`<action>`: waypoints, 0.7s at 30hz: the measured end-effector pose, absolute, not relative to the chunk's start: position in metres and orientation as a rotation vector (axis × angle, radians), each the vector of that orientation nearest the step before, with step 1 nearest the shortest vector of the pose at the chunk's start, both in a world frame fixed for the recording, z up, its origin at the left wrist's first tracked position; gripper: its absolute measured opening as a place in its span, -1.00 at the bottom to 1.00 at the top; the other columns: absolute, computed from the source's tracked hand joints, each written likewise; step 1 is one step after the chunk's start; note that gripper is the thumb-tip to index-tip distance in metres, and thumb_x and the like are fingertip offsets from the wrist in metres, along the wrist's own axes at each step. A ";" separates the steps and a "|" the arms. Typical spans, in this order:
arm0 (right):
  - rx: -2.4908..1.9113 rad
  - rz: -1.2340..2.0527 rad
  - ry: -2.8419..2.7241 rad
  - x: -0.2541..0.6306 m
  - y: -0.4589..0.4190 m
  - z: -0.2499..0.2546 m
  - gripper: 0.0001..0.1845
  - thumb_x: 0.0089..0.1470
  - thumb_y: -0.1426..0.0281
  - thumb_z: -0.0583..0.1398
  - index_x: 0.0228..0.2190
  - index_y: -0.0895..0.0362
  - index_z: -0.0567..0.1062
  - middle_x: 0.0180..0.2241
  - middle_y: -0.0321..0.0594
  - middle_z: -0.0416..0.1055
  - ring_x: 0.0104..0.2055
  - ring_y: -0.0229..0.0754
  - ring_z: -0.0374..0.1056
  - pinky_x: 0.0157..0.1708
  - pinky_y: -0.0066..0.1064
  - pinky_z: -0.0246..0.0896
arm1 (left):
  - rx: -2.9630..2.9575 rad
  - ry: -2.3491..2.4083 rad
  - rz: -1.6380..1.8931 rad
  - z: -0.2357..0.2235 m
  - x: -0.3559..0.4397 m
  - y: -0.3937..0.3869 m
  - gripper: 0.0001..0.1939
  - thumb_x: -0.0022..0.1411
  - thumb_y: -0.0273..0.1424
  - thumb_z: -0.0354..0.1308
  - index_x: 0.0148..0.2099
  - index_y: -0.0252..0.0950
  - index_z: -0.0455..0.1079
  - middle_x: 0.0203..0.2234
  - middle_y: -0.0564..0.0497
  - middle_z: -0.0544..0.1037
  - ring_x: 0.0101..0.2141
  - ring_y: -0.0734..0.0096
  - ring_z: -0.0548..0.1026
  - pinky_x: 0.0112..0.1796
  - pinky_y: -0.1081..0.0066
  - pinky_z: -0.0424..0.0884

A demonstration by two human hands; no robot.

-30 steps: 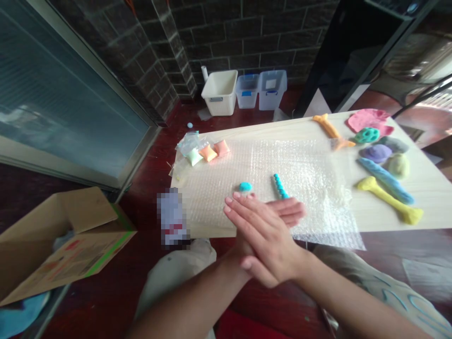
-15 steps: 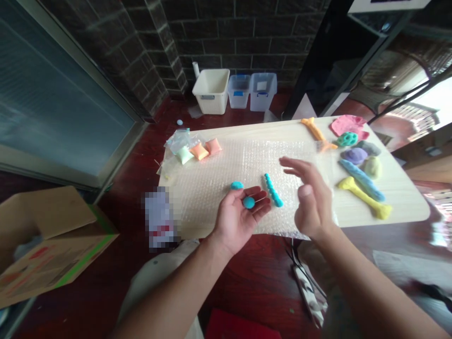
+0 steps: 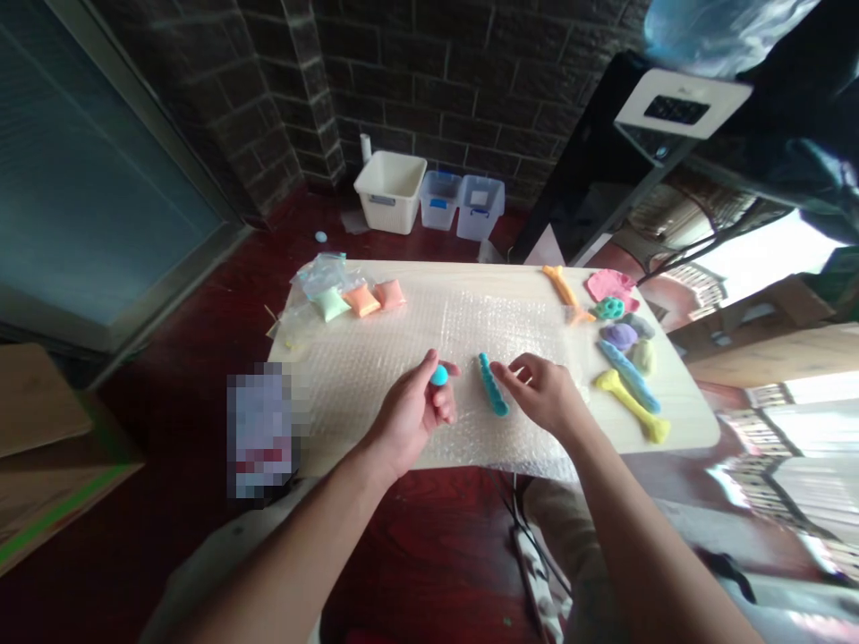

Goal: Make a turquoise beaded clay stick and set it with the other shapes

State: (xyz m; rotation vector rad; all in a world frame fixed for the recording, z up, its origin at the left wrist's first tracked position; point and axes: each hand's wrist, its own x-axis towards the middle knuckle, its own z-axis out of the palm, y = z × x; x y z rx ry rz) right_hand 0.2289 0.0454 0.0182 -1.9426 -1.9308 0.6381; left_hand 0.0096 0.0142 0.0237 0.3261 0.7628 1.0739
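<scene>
My left hand (image 3: 409, 416) holds a small blue clay ball (image 3: 439, 376) between thumb and fingers, above the bubble wrap. On the wrap lies a row of joined blue clay balls (image 3: 493, 386), graded from small at the far end to larger at the near end. My right hand (image 3: 543, 389) is just to the right of this row, fingers bent and thumb stretched toward its upper part. Whether the thumb touches the row I cannot tell. A second blue clay piece, seen earlier on the wrap, is hidden now, apparently behind my left hand.
Bubble wrap (image 3: 376, 376) covers much of the pale table (image 3: 684, 420). Green, orange and pink clay packets (image 3: 363, 301) lie at the back left. On the right are a yellow bone shape (image 3: 632, 407), a blue roll (image 3: 629, 374) and other coloured clay pieces. Bins (image 3: 393, 192) stand behind.
My left hand has gone from an open palm to closing its fingers round the blue ball. My right hand has come down beside the clay row, fingers bending. The view has shifted.
</scene>
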 end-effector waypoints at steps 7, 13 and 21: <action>-2.013 0.708 -2.171 0.228 0.042 0.007 -0.53 0.06 -0.03 0.35 -0.56 0.08 0.48 -0.57 -0.23 0.46 -0.53 -0.19 0.31 -0.51 -0.36 0.03 | 0.498 0.897 1.072 0.024 0.002 0.020 -0.71 0.35 -0.24 0.06 -0.35 -0.31 0.41 -0.53 0.03 0.42 -0.55 0.44 0.37 -0.49 0.44 0.36; -1.734 1.206 -1.791 0.228 0.046 0.015 -0.56 0.10 0.03 0.32 -0.56 0.12 0.49 -0.64 -0.32 0.34 -0.58 -0.29 0.18 -0.57 -0.40 -0.03 | 0.769 0.992 0.981 0.016 0.010 0.012 -0.80 0.24 -0.32 0.26 -0.15 -0.33 0.54 -0.40 0.02 0.49 -0.47 0.41 0.47 -0.38 0.37 0.44; -1.168 1.406 -1.277 0.225 0.037 0.041 -0.71 0.08 0.17 0.44 -0.29 0.13 0.64 -0.32 -0.16 0.61 -0.39 -0.25 0.41 -0.44 -0.42 0.23 | 1.027 0.967 1.005 0.002 0.023 0.009 -0.71 0.14 -0.38 0.47 -0.09 -0.32 0.58 -0.20 -0.09 0.64 -0.23 0.34 0.60 -0.15 0.37 0.50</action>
